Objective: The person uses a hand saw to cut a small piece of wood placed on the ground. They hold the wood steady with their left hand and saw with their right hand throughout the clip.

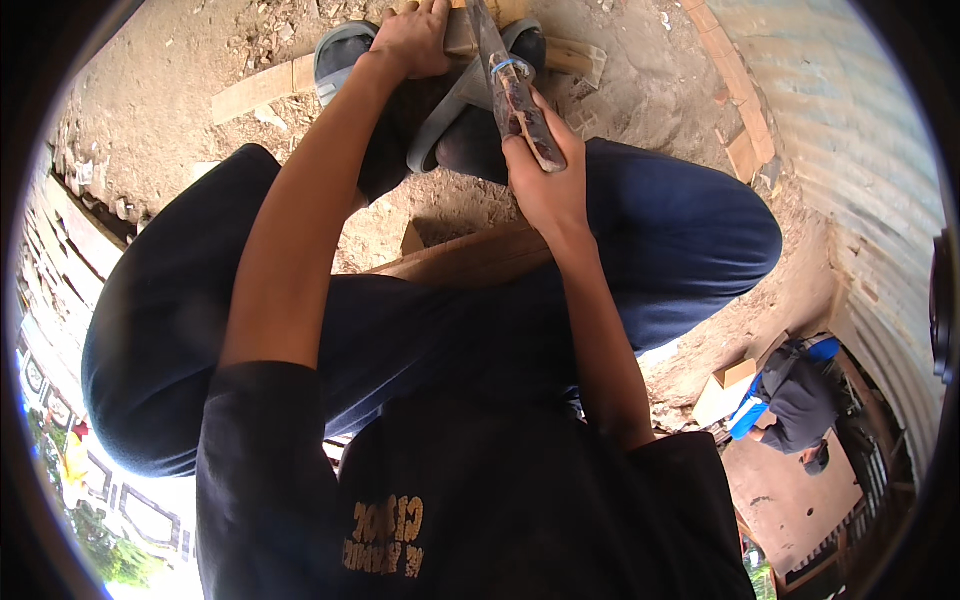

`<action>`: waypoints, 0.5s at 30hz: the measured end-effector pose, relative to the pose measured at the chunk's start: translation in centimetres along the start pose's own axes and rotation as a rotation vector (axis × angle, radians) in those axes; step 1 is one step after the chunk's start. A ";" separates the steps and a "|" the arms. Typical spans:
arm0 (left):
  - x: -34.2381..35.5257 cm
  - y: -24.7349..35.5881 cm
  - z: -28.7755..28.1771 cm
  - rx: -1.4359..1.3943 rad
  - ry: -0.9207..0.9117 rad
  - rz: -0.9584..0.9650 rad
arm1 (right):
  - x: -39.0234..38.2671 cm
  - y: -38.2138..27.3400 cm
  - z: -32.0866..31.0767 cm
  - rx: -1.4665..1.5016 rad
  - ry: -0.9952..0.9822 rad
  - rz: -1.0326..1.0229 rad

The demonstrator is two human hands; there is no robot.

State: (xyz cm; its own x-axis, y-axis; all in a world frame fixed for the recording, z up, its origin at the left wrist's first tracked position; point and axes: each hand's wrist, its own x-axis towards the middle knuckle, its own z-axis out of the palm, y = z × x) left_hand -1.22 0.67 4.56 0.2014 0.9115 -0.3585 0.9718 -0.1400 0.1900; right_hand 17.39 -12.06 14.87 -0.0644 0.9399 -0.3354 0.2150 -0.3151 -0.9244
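My right hand [548,170] is closed around the worn handle of a long-bladed hand tool [520,115], which has a blue band near the blade. The narrow grey blade points away from me and runs out of the top edge, so its far end and kind are hidden. At the top, my left hand [415,42] holds a piece of wood [460,35] down beside the blade, fingers bent over it. A longer pale plank [262,88] lies crosswise on the ground at my feet, which are in grey sandals [455,112].
Beneath my legs is a wooden board [470,258]. Corrugated metal sheeting [850,110] rises on the right, with a row of bricks [735,70] along the ground. At lower right a person [800,400] bends by a brown board [790,490] and a cardboard box [725,390].
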 end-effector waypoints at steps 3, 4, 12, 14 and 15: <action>-0.7 0.7 -1.0 -0.003 -0.016 0.021 | 0.9 0.0 0.4 -0.045 -0.011 -0.022; -0.6 0.7 -1.0 -0.016 -0.005 0.020 | 1.2 0.2 0.6 -0.043 0.003 -0.047; -0.1 0.4 0.1 0.048 0.037 -0.003 | -0.1 1.4 0.7 -0.082 0.053 -0.212; -0.2 0.6 0.1 0.069 0.055 0.008 | -1.0 1.4 0.7 -0.042 0.058 -0.195; -0.1 0.5 0.1 0.062 0.062 0.012 | -1.1 1.5 0.7 -0.021 0.060 -0.187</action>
State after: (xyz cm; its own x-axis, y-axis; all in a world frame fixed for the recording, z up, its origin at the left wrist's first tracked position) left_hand -0.73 0.42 4.60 0.2069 0.9317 -0.2985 0.9755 -0.1731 0.1359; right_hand 17.06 -13.64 13.76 -0.0473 0.9881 -0.1462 0.2252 -0.1320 -0.9653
